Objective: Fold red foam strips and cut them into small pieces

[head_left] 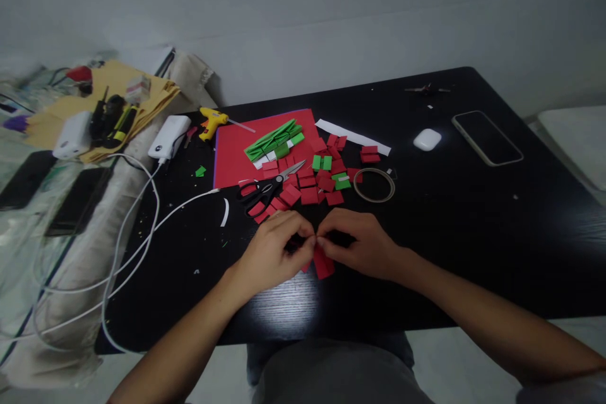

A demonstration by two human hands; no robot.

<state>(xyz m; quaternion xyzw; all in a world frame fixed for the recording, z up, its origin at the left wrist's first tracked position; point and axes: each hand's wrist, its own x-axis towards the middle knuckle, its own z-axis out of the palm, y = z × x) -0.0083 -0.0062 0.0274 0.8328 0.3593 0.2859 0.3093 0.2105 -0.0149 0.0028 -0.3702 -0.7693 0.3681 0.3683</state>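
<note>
My left hand (pixel 279 247) and my right hand (pixel 356 243) meet fingertip to fingertip over the near part of the table. Both pinch a red paper piece (pixel 324 264), whose lower part hangs below the fingers; the pinched edge itself is hidden. Just beyond the hands lies a pile of folded red paper pieces (pixel 308 196), with a few green folded pieces (pixel 322 163) among them. Black-handled scissors (pixel 269 188) rest with open blades on the pile. A roll of tape (pixel 374 185) lies to its right.
Behind the pile, pleated green paper (pixel 273 140) lies on a red sheet (pixel 231 154). A yellow glue gun (pixel 213 122), a white power bank (pixel 169 136) and white cables (pixel 154 202) are at left. A white earbud case (pixel 427 139) and a phone (pixel 487 137) lie at right.
</note>
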